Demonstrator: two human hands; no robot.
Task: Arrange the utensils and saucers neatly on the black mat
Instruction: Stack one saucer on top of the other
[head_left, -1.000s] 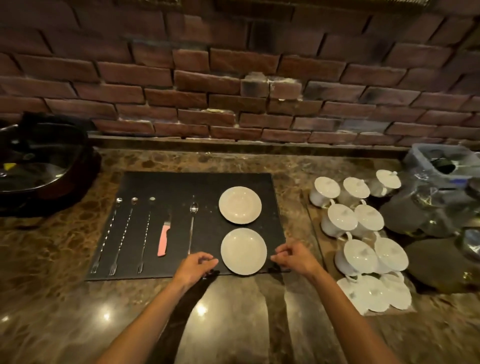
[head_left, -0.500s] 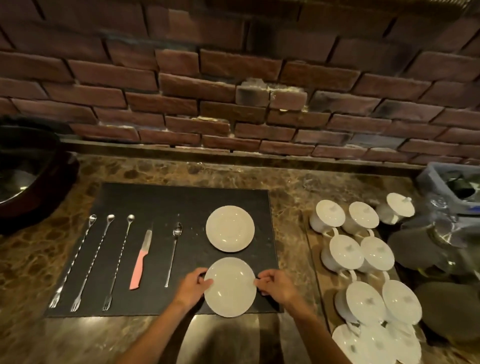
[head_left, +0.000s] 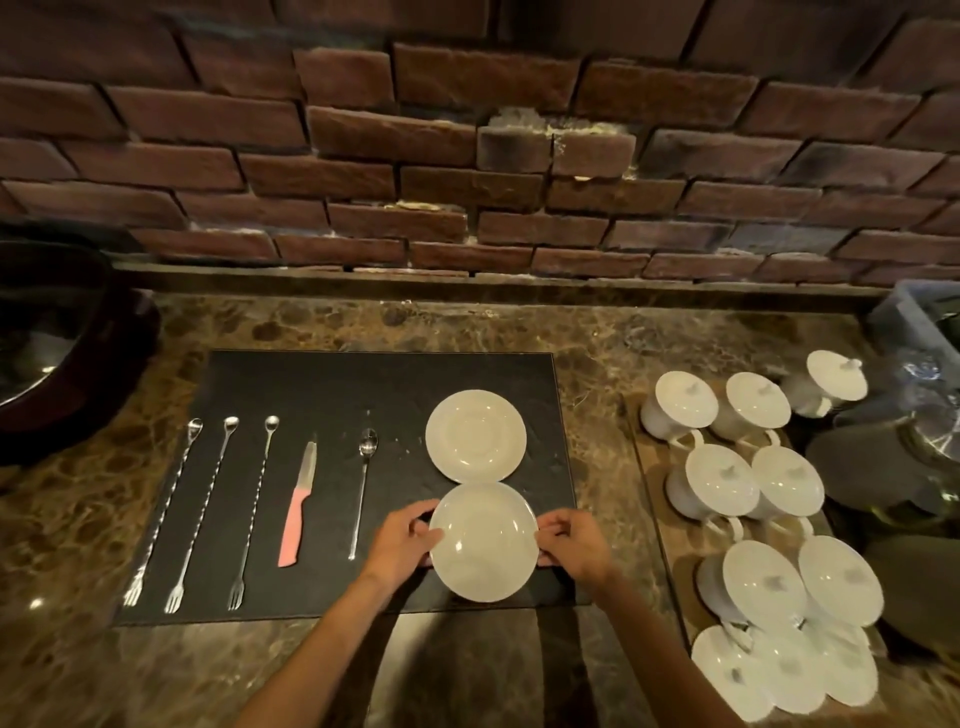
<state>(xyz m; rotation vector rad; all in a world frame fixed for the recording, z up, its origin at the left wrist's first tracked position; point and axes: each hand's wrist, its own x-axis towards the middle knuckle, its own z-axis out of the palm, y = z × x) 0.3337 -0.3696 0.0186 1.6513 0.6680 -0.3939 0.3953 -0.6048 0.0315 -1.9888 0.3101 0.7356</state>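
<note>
The black mat lies on the marble counter. The near white saucer is held at its left rim by my left hand and at its right rim by my right hand; it looks slightly raised and tilted. Its far edge touches or overlaps the far saucer, which lies flat. Left of the saucers, in a row: a long spoon, a pink-handled knife, and three long twisted fork-spoons.
Several lidded white cups stand on a board at the right. Glass lids and a grey bin sit at the far right. A dark pot stands at the left. The brick wall closes the back.
Both hands moved from the mat's front edge to the near saucer and took hold of its rims. The saucer now sits closer to the far one. The camera has moved closer.
</note>
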